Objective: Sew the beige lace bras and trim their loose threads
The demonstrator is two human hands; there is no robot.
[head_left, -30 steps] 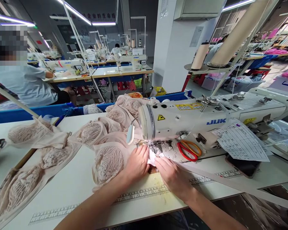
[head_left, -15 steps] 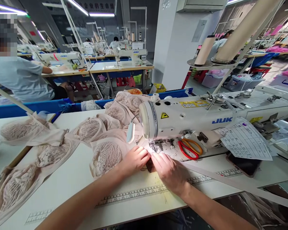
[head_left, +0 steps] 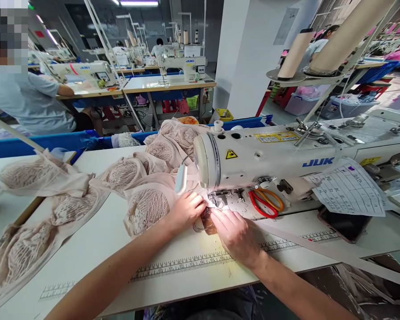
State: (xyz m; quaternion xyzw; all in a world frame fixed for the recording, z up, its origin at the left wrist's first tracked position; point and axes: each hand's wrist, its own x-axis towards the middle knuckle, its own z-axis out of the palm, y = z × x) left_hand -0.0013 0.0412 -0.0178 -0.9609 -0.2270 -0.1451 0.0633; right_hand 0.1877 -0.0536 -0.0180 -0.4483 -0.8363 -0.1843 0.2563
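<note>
L hand [head_left: 186, 210] & R hand [head_left: 235, 232] pinch pale cloth [head_left: 209, 204] by the sewing machine [head_left: 253, 158]. Either could get poked, prob. b/c they're v. close to it.

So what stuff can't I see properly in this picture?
All in the head view:
Cloth: mostly covered by the left hand and right hand.
Pale strip: one end goes out of sight behind the right hand; the other is cut off by the picture's right edge.
Phone: partly hidden under the paper sheet.
Writing on the sheet: too small to read.
</note>
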